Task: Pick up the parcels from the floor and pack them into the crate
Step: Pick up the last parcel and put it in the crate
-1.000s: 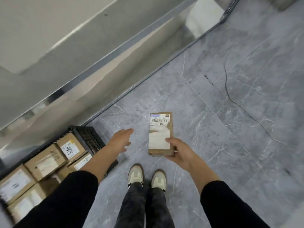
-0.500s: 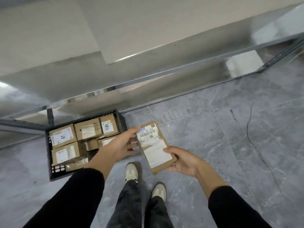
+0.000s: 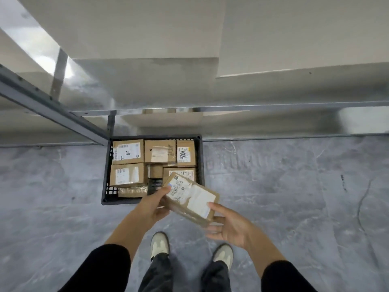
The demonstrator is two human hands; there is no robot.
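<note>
1. The left hand (image 3: 153,204) now has a grip on the parcel (image 3: 192,197). Its thumb lies on the barcode label at the 10 o'clock end, with the fingers curled underneath. Half a second ago those fingers were only reaching for that end.
2. The right hand (image 3: 229,226) holds the 4 o'clock end. Its thumb tip presses on the white label and its fingers are spread beneath the corner, much as before.
3. The parcel is off the floor between both hands, label up and tilted. Its long axis runs from 10 to 4 o'clock.
4. Its far end now overlaps the near right corner of the black crate (image 3: 105,187) in this view. Earlier it was clear of the crate, to the crate's right.
5. The crate stands on the grey floor (image 3: 294,186) at 12 o'clock from the hands. Before, it lay off at 10 o'clock.
6. Packed boxes (image 3: 128,151) fill most of the crate.
7. The crate's far side sits against a metal shelf frame (image 3: 52,108).
8. Two pale shoes (image 3: 160,244) stand at 6 o'clock.
</note>
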